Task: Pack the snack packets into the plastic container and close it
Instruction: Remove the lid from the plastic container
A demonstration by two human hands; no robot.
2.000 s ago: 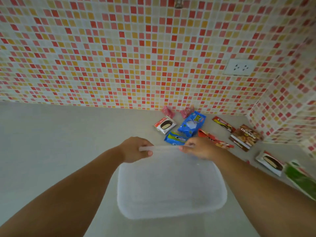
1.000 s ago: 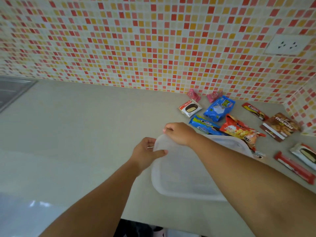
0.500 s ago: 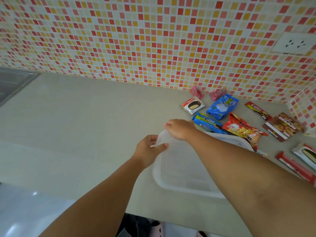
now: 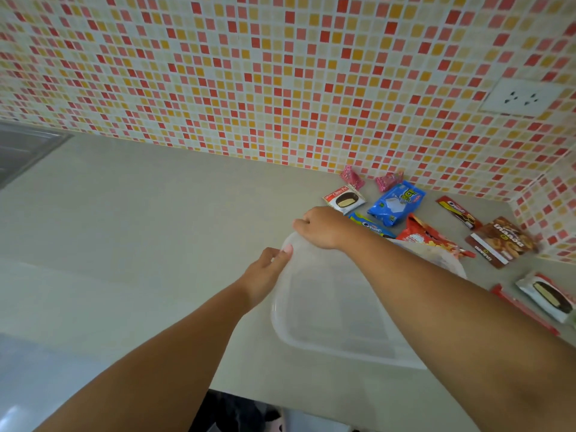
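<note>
Head view: both hands grip translucent rounded-rectangle plastic container [image 4: 330, 310] rim — glossy snack packets [image 4: 396, 202] beside.

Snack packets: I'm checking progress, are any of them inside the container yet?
No: the packets lie on the counter beside the container, which shows nothing inside.

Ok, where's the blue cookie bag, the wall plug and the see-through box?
Blue cookie bag [image 4: 396, 203]: head view, middle of its front.
Wall plug [image 4: 521, 98]: head view, middle of the white plate.
See-through box [image 4: 330, 319]: head view, flat top of its lid.
</note>
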